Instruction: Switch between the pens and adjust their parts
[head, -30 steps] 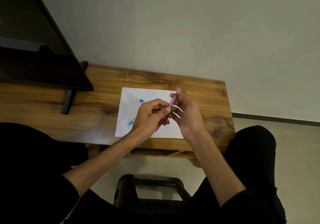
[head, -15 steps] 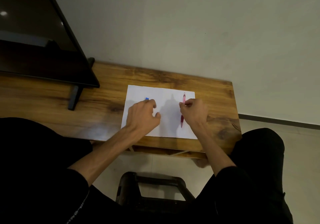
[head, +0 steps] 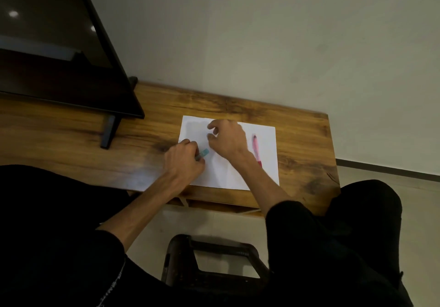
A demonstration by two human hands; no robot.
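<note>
A white sheet of paper (head: pixel 238 176) lies on the wooden table (head: pixel 300 140). My left hand (head: pixel 184 161) rests at the sheet's left edge with its fingers curled round a teal pen (head: pixel 203 153), whose end sticks out to the right. My right hand (head: pixel 228 140) hovers over the upper middle of the sheet. Its fingers are loosely curled, with a gap between thumb and forefinger, and nothing shows in them. A pink pen (head: pixel 256 148) lies free on the paper just right of that hand. The small blue piece seen earlier is hidden.
A dark flat screen (head: pixel 59 68) on a black foot (head: pixel 108 133) stands on the table's left part. A plain wall rises behind. A black stool (head: pixel 214 259) stands on the floor between my dark-clothed knees.
My right hand let go of the pink pen, which now lies on the paper, and moved left over the sheet. My left hand dropped to the sheet's left edge and took hold of the teal pen.
</note>
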